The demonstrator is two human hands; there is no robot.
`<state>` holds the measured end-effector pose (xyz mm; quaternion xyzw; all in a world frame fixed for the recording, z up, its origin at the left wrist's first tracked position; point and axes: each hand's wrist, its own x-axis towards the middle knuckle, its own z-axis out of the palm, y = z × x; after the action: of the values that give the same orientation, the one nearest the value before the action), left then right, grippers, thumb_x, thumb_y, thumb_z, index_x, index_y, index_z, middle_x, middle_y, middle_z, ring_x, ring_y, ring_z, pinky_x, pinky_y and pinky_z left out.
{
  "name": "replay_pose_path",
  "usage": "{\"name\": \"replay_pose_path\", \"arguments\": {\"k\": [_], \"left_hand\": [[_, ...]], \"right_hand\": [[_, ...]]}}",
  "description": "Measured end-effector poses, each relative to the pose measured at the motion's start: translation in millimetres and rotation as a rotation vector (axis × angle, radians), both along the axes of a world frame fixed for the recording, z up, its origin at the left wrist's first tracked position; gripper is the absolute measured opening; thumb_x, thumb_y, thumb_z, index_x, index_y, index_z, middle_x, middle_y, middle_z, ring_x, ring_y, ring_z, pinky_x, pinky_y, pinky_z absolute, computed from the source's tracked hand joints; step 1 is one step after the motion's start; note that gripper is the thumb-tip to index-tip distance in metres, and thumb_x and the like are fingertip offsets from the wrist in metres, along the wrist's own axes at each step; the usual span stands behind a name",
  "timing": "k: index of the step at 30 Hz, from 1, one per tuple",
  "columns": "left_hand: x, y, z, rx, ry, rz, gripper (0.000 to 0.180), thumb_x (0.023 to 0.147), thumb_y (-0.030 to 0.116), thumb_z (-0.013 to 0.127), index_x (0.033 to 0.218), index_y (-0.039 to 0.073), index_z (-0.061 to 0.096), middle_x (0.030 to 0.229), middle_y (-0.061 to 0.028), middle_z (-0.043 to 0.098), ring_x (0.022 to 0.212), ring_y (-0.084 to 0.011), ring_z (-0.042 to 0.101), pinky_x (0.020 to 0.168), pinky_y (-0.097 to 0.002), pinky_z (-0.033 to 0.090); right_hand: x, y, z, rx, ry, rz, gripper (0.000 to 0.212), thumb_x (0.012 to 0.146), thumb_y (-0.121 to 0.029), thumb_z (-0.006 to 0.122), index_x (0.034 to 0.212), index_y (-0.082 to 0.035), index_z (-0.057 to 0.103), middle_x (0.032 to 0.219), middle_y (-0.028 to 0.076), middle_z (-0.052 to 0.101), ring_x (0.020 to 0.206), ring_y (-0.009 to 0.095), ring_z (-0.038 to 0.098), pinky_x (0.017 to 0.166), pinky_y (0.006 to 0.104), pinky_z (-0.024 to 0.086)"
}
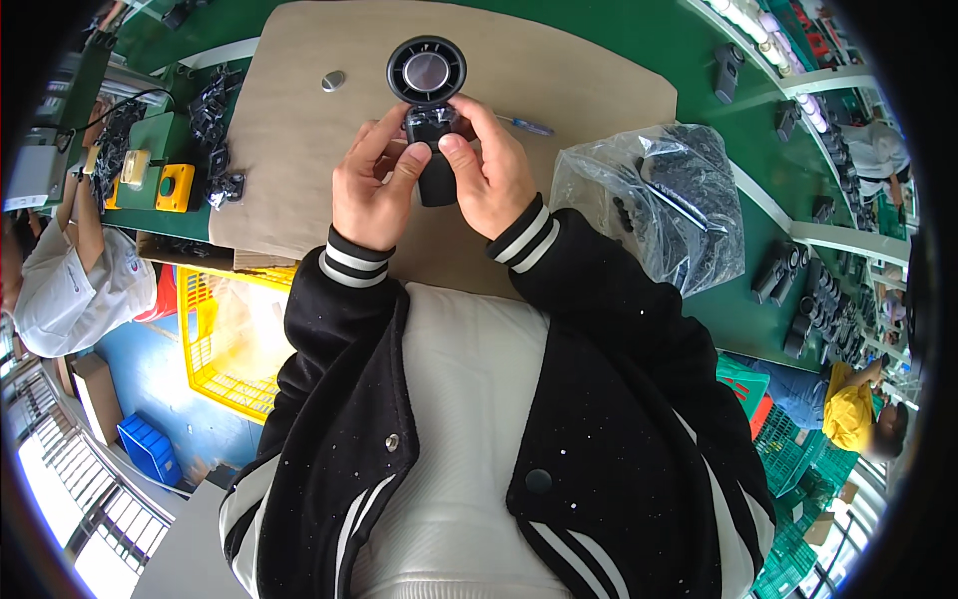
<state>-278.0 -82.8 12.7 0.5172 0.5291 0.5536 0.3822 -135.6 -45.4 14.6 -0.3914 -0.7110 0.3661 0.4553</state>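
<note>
Between my two hands, over the brown mat (574, 70), is a small black handheld fan (437, 190) with a round head and a silver centre. My left hand (374, 185) grips its left side, thumb on the body below the head. From the right, my right hand (496, 170) closes on it, fingers near the neck and thumb pressed on the front. A small round silver disc (333, 81) lies on the mat to the left of the fan head. Beyond my right hand lies a pen (529, 126), and a clear plastic bag (589, 175) with black parts sits to its right.
Bundles of black cables (212, 115) and a yellow button box (175, 188) lie left on the green bench. Below stands a yellow crate (190, 329). At left is a person in white (85, 290), at right one in yellow (848, 409). More black devices (728, 75) line the right.
</note>
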Motion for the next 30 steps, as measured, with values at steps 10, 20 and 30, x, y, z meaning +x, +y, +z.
{"name": "replay_pose_path", "arguments": {"k": [10, 20, 30], "left_hand": [[26.1, 22.7, 12.0, 0.120, -0.246, -0.044, 0.022, 0.085, -0.004, 0.062, 0.107, -0.002, 0.060, 0.095, -0.0067, 0.059, 0.079, -0.0151, 0.059, 0.079, -0.0262, 0.049], [45.7, 61.2, 25.3, 0.184, -0.169, -0.253, 0.014, 0.091, 0.003, 0.062, 0.104, -0.001, 0.059, 0.094, -0.0064, 0.062, 0.082, -0.0115, 0.056, 0.079, -0.0234, 0.046], [63.4, 82.8, -21.7, -0.007, -0.299, -0.154, 0.031, 0.094, 0.017, 0.058, 0.118, -0.002, 0.057, 0.098, -0.0122, 0.065, 0.081, -0.0154, 0.061, 0.074, -0.0253, 0.050]], "right_hand": [[13.9, 9.9, 6.8, -0.239, 0.434, 0.128, 0.022, 0.095, -0.014, 0.053, 0.114, -0.003, 0.051, 0.096, 0.009, 0.060, 0.081, 0.014, 0.055, 0.070, 0.0261, 0.045], [43.4, 30.9, 21.3, -0.155, 0.476, 0.045, 0.021, 0.097, -0.018, 0.052, 0.113, -0.003, 0.050, 0.097, 0.006, 0.058, 0.080, 0.012, 0.051, 0.072, 0.0241, 0.044], [58.3, 27.6, -1.5, -0.803, 0.553, 0.082, 0.034, 0.100, -0.041, 0.046, 0.102, -0.008, 0.053, 0.060, 0.001, 0.047, 0.048, 0.010, 0.044, 0.052, 0.0258, 0.043]]}}
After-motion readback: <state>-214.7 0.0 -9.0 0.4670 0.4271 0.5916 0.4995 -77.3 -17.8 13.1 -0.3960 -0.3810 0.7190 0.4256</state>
